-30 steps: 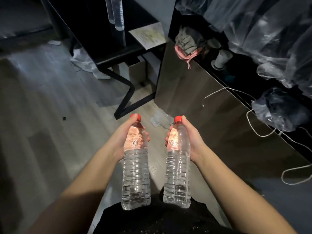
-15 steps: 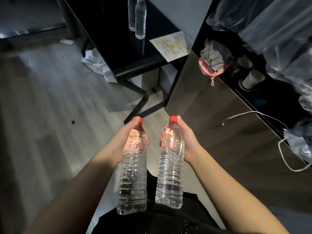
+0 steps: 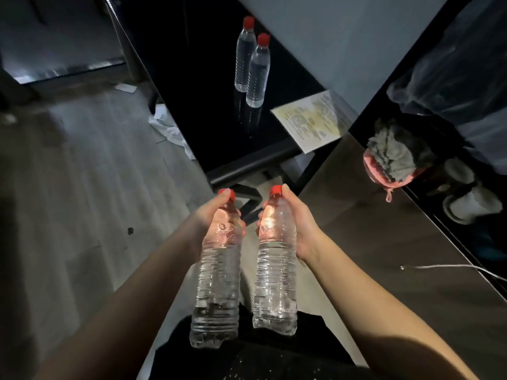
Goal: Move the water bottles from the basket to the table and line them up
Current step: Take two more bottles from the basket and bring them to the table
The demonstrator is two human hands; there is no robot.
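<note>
My left hand (image 3: pixel 210 215) grips the neck of a clear water bottle (image 3: pixel 216 286) with a red cap, held upright in front of me. In my right hand (image 3: pixel 299 223) hangs a second clear red-capped bottle (image 3: pixel 275 281), gripped the same way near its shoulder. The two held bottles are side by side, a small gap between them. Ahead, on the black table (image 3: pixel 208 111), two more red-capped bottles (image 3: pixel 256 75) stand upright close together, one behind the other. The basket is out of view.
A printed paper sheet (image 3: pixel 312 119) lies at the table's near right corner. To the right runs a dark cabinet top (image 3: pixel 384 242) with a grey-and-pink cloth (image 3: pixel 392 160), cups, plastic bags and a white cable. Crumpled white paper (image 3: pixel 172 133) lies on the wooden floor.
The view has swung toward the black table, which now sits nearer and more central; the two standing bottles show fully. Both held bottles keep the same grip and have come slightly closer together.
</note>
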